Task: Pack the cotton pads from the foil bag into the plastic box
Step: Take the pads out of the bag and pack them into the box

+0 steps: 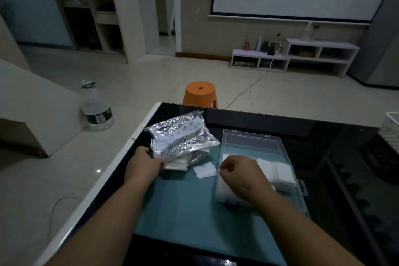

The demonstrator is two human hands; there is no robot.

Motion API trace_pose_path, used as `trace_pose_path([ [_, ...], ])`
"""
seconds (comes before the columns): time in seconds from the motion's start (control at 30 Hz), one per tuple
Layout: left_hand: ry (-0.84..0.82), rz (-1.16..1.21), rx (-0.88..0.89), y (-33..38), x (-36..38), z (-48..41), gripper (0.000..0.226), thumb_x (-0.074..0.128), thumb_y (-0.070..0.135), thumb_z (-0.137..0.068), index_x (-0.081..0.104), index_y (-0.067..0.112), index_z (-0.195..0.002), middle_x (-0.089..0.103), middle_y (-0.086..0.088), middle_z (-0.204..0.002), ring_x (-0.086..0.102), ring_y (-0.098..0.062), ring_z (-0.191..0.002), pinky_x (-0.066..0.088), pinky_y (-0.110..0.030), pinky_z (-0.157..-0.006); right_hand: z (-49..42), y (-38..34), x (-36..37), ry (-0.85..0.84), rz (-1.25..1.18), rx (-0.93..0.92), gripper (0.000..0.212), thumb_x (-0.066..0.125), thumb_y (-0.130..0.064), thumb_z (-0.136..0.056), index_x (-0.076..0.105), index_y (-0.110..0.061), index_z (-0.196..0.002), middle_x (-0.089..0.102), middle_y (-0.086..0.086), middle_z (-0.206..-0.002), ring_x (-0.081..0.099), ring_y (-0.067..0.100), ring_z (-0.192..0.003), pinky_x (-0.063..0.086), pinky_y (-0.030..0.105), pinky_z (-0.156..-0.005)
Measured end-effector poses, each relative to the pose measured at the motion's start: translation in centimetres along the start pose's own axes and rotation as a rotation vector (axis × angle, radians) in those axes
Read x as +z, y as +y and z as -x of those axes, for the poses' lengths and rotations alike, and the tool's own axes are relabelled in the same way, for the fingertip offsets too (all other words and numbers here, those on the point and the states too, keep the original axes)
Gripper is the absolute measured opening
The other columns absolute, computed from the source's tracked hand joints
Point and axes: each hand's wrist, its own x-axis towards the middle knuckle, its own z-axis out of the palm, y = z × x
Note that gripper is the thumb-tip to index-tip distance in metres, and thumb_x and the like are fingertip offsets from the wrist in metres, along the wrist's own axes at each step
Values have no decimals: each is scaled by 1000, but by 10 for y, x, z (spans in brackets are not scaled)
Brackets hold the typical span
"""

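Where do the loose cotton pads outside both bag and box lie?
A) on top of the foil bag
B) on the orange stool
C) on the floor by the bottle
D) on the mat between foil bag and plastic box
D: the loose cotton pads lie flat on the teal mat, with the foil bag to their left and the plastic box to their right.

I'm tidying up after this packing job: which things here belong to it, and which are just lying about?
Belongs: foil bag, plastic box, cotton pads in the box, loose pads on the mat.
Lying about: orange stool, water bottle on the floor, soda can, white basket.
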Motion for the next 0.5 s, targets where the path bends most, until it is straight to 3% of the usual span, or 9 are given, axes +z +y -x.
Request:
trace_pose_path([
  [0.13, -19, -2, -44, -2, -4, -2, 54, 75, 29, -70, 56, 18, -120, 67, -7, -111, 63, -26, -96, 52, -36, -85, -8, -14, -4, 46, -169, 26, 18, 62, -23, -90, 71, -19, -105, 71, 0, -105, 63, 14, -94, 46, 24, -80],
  [0.23, -34, 24, -73, -10, -1, -12, 54, 81, 38, -46, 60, 26, -94, 69, 1, -89, 66, -19, -78, 58, -38, -72, -29, -26, -7, 57, -182, 10, 33, 57, -22, -94, 61, -15, -126, 65, 4, -124, 60, 18, -103, 44, 26, -86],
  [0.37, -12, 2, -73, -9, 1, -11, 47, 83, 33, -57, 58, 30, -96, 67, 4, -90, 63, -17, -79, 55, -35, -73, -62, -45, -8, 22, -204, 31, 52, 54, -29, -98, 41, -9, -143, 50, 11, -143, 49, 28, -127, 40, 35, -98],
  [0.5, -22, 30, -87, -11, 4, -13, 45, 82, 32, -57, 56, 31, -95, 66, 5, -92, 64, -18, -82, 55, -33, -76, -81, -58, 2, -67, -223, 100, 57, 50, -39, -99, 36, -5, -144, 47, 15, -144, 46, 31, -129, 40, 39, -98],
])
